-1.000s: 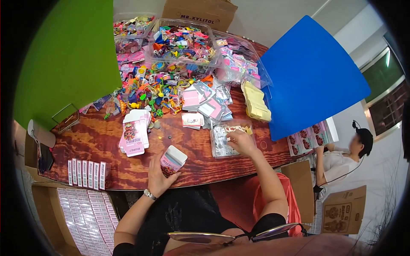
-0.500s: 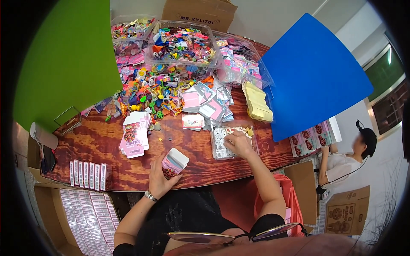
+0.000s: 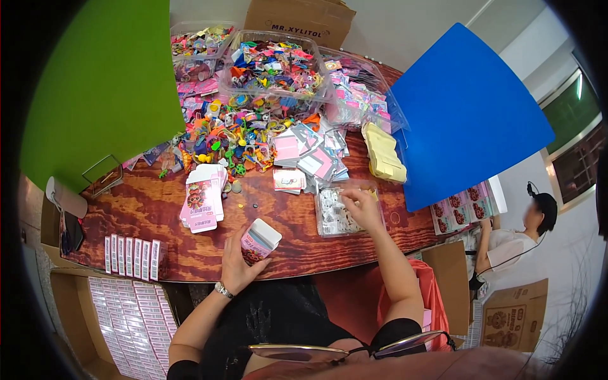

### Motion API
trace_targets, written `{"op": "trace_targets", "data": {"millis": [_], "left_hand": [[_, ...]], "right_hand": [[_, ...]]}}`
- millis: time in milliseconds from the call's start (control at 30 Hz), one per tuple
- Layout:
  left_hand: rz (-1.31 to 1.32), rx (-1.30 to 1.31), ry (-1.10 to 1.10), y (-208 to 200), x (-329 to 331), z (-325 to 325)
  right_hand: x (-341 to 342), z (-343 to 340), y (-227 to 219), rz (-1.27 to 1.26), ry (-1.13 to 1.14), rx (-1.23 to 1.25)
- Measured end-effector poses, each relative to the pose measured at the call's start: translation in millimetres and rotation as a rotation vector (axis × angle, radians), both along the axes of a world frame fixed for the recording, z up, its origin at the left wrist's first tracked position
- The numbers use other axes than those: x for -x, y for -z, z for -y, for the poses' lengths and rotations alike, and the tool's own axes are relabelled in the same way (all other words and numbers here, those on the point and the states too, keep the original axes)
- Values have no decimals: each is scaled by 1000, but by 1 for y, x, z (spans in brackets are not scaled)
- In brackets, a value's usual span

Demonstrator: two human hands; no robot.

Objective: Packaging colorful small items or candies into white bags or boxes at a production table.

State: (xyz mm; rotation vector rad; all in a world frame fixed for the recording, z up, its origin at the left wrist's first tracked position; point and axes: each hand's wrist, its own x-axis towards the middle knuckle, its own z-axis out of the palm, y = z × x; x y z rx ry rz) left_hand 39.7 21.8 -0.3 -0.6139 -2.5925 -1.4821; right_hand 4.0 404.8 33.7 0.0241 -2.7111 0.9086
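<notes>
My left hand point(image 3: 235, 266) is wrapped round a small pink printed carton point(image 3: 258, 244) near the table's front edge. The carton tilts, and its white end flaps stand open toward the right. Over the clear plastic tray point(image 3: 326, 232) hovers my right hand point(image 3: 363, 209), its thumb and fingertips drawn together in a pinch. Whatever is between those fingertips is too small to make out. Small white pieces with dark marks point(image 3: 330, 206) lie in the tray. Left of the carton rests a stack of flat, unfolded pink cartons point(image 3: 202, 202).
Toys are heaped point(image 3: 221, 136) at the back below a clear bin point(image 3: 278, 66). Loose cards point(image 3: 310, 152) lie beside a yellow tray point(image 3: 383, 155). Upright filled cartons point(image 3: 133, 258) line the left front. Green point(image 3: 95, 95) and blue panels point(image 3: 468, 120) flank the table. A person point(image 3: 516, 244) sits right.
My right hand has risen slightly from the pieces in the tray and moved a little right, fingers still pinched. My left hand keeps the carton in place. The whole view has shifted slightly.
</notes>
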Motion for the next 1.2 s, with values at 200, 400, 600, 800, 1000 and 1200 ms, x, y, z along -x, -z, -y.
{"op": "trace_targets", "data": {"millis": [200,400,600,800,1000,1200], "left_hand": [[-24,-9,2,2,0,-1],[-18,-7,8,3,-1,0],[-39,-2,5,2,-1,-1],[2,-12,13,5,-2,-1],[-2,-11,17,4,-2,0],[-3,-4,13,4,-3,-1]], "right_hand": [[-4,-5,0,328,-152,-34],[-5,-5,24,215,-171,-342],[-5,-7,23,76,-156,-226],[-3,-5,23,146,-156,-275],[-4,-3,30,70,-148,-309],[2,1,36,89,-63,-386]]}}
